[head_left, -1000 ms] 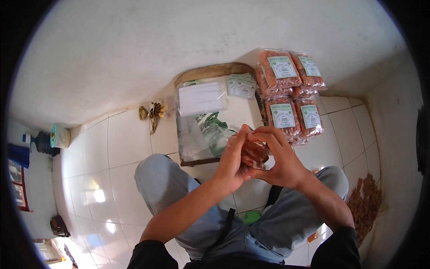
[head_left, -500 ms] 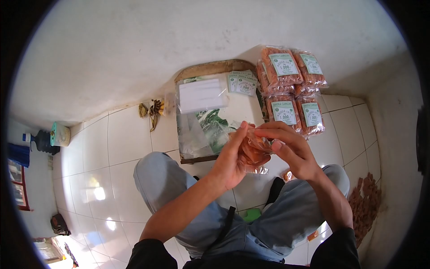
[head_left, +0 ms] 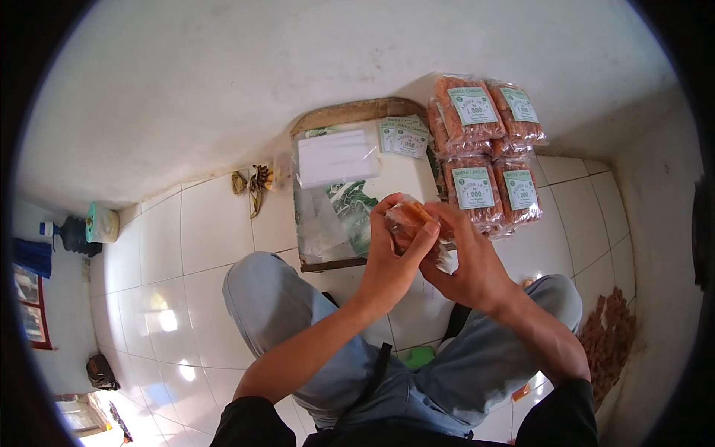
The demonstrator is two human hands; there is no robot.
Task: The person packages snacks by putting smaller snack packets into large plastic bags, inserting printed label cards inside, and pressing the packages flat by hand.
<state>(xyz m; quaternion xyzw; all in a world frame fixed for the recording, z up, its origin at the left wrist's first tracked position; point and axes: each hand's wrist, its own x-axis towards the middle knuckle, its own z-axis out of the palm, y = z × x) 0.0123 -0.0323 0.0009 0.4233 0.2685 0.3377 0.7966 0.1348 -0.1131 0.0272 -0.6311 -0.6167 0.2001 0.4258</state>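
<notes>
A small clear plastic packet with orange-brown contents is held between both hands, above the front edge of the low table. My left hand wraps round its left side, thumb across the front. On the packet's right side, the fingers and thumb of my right hand close on its plastic; the fingers partly hide it. Green printed labels and a stack of white sheets in clear plastic lie on the table, with empty clear bags nearer me.
Labelled snack packs are stacked right of the table. Dried bananas lie on the tiles to the left. A brown pile sits by the right wall; a green object is between my legs.
The packet has been turned and lifted slightly. My left thumb has come across its front, and my right hand has moved from loosely spread fingers to a closer hold on its right side.
</notes>
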